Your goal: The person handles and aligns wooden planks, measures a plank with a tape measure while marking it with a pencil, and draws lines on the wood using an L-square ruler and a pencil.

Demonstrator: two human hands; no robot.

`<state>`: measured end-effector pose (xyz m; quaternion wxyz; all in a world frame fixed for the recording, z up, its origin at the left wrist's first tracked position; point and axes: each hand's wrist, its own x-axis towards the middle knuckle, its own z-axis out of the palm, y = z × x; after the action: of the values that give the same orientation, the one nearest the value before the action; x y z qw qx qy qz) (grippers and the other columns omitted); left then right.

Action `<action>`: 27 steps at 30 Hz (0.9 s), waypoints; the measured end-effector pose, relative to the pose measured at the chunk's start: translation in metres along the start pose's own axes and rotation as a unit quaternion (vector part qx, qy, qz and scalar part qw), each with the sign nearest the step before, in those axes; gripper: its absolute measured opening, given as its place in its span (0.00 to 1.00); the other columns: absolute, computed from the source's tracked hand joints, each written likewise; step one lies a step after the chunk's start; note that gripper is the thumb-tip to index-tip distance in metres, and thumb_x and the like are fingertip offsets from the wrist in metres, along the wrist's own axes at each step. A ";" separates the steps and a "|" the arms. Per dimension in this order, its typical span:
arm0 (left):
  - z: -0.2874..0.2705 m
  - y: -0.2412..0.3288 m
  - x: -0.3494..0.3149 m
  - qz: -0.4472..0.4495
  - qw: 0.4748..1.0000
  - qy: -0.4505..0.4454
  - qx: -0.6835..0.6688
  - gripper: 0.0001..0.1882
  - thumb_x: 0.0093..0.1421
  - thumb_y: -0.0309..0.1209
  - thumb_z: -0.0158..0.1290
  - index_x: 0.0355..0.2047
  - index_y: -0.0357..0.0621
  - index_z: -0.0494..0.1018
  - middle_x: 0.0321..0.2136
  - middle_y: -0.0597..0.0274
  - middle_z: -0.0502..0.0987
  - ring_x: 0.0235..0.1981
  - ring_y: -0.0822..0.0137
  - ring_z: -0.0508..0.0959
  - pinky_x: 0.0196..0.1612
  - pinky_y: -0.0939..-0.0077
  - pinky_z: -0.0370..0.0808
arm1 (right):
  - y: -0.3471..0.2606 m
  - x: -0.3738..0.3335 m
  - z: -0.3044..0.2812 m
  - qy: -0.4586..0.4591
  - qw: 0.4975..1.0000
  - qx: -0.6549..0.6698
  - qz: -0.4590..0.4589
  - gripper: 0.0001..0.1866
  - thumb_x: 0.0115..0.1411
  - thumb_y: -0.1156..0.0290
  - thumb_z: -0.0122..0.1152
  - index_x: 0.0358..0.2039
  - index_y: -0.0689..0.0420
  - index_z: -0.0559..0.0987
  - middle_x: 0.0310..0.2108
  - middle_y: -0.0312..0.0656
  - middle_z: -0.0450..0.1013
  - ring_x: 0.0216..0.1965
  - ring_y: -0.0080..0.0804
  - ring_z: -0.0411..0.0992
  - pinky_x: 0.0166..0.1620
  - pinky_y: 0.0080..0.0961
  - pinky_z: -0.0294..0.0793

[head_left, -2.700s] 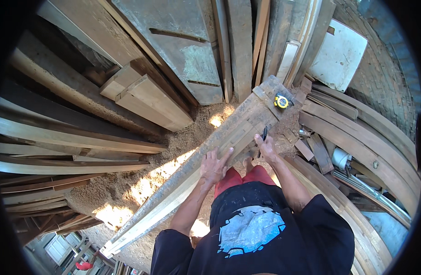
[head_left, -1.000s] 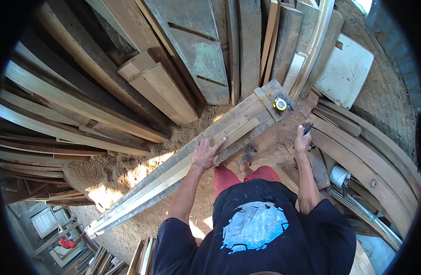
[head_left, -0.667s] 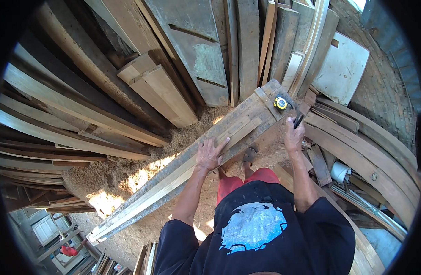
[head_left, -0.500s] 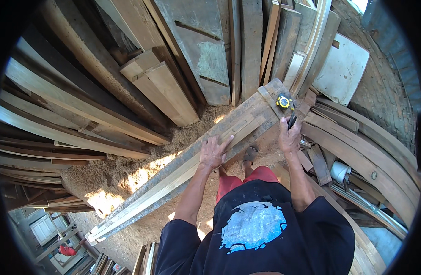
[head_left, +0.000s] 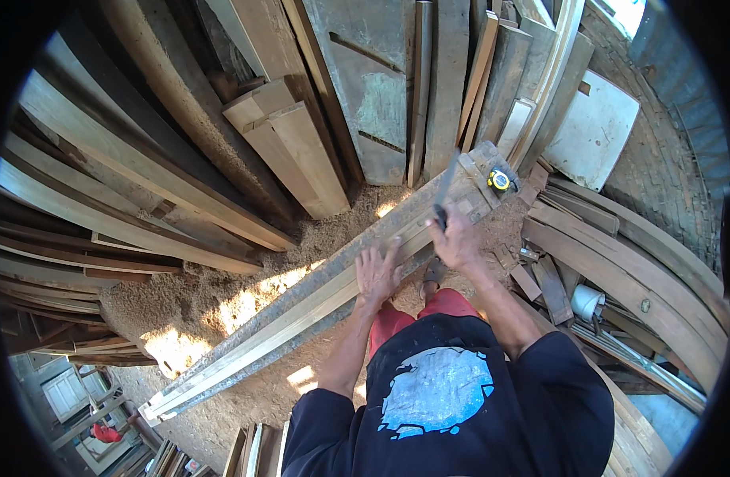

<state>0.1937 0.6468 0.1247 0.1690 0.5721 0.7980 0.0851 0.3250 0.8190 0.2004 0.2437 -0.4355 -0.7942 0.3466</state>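
Note:
My left hand (head_left: 378,273) lies flat with fingers spread on a long pale wooden piece (head_left: 301,318), which rests along a narrow weathered plank bench (head_left: 436,195). Closed round the dark handle of a slim tool (head_left: 447,184) is my right hand (head_left: 458,238), just right of the left. The tool's long grey blade points up and away over the bench; it is blurred, so its exact kind is unclear. A yellow and black tape measure (head_left: 500,181) sits at the bench's far right end, beyond my right hand.
Many boards (head_left: 373,95) lean upright along the far side and left. Sawdust (head_left: 170,306) covers the ground there. A white panel (head_left: 594,131) stands at the far right, above curved stacked planks (head_left: 619,262), a white pipe piece (head_left: 587,302) and wood offcuts (head_left: 551,286).
My right hand has moved left from beside the tape measure, and the tool's grey blade now points up over the bench. My left hand stays on the wood.

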 end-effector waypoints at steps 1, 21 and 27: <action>0.001 -0.005 -0.013 -0.029 0.996 0.067 -0.049 0.45 0.53 0.42 0.63 0.71 0.59 0.57 0.60 0.45 0.64 0.57 0.46 0.66 0.60 0.50 0.62 | -0.008 -0.001 0.009 -0.060 0.998 0.002 -0.001 0.14 0.64 0.62 0.61 0.39 0.60 0.73 0.31 0.53 0.73 0.34 0.54 0.74 0.39 0.45 0.72; -0.003 -0.302 -0.261 -0.837 0.352 0.286 -0.305 0.79 0.48 0.70 0.60 0.67 0.25 0.18 0.70 0.31 0.47 0.69 0.37 0.55 0.68 0.46 0.61 | -0.049 -0.028 0.157 -0.357 0.884 -0.253 -0.164 0.24 0.60 0.52 0.63 0.41 0.63 0.78 0.42 0.54 0.77 0.50 0.51 0.73 0.56 0.43 0.70; 0.036 -0.329 -0.278 -0.853 0.347 0.319 -0.226 0.73 0.49 0.64 0.64 0.65 0.24 0.26 0.61 0.35 0.61 0.56 0.42 0.69 0.54 0.47 0.71 | -0.045 -0.029 0.156 -0.330 0.896 -0.244 -0.167 0.22 0.59 0.52 0.63 0.39 0.62 0.79 0.40 0.52 0.78 0.49 0.47 0.74 0.55 0.41 0.71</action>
<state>-0.0041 0.2739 0.0309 0.0060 -0.5476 0.7991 0.2479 0.2087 0.7237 0.1320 -0.0923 -0.2027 -0.9497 0.2203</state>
